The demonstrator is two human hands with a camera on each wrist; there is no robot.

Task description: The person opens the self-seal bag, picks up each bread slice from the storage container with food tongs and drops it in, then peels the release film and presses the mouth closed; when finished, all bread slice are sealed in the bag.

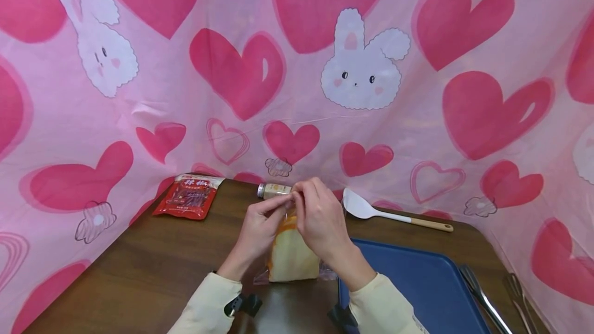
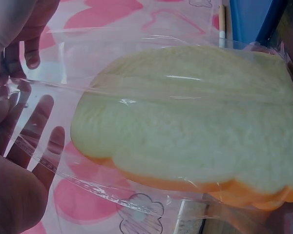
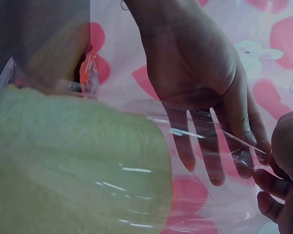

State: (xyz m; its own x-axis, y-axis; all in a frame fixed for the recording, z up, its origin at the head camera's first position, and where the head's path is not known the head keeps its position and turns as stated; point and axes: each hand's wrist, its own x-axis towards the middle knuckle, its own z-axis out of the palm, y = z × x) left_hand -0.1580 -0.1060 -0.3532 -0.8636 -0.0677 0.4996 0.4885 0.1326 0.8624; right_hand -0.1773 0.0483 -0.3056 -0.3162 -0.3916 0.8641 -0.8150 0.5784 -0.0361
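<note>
A thick slice of bread (image 1: 293, 256) with an orange-brown crust stands upright inside a clear plastic bag (image 1: 327, 272) above the table. My left hand (image 1: 261, 233) pinches the bag's top edge between thumb and fingers. Close against it, my right hand (image 1: 323, 218) pinches the same edge. In the left wrist view the pale face of the bread (image 2: 185, 131) shows through the film, below the gripped end. From the right wrist, the left hand (image 3: 195, 68) appears behind the film, its other fingers extended. Whether the bag's mouth is sealed, I cannot tell.
A red food packet (image 1: 190, 197) lies at the back left. Behind the hands is a small jar (image 1: 274, 190) on its side. A white spatula (image 1: 364, 207) with a wooden handle lies at the back right. On the right are a blue tray (image 1: 408, 277) and metal utensils (image 1: 484, 298).
</note>
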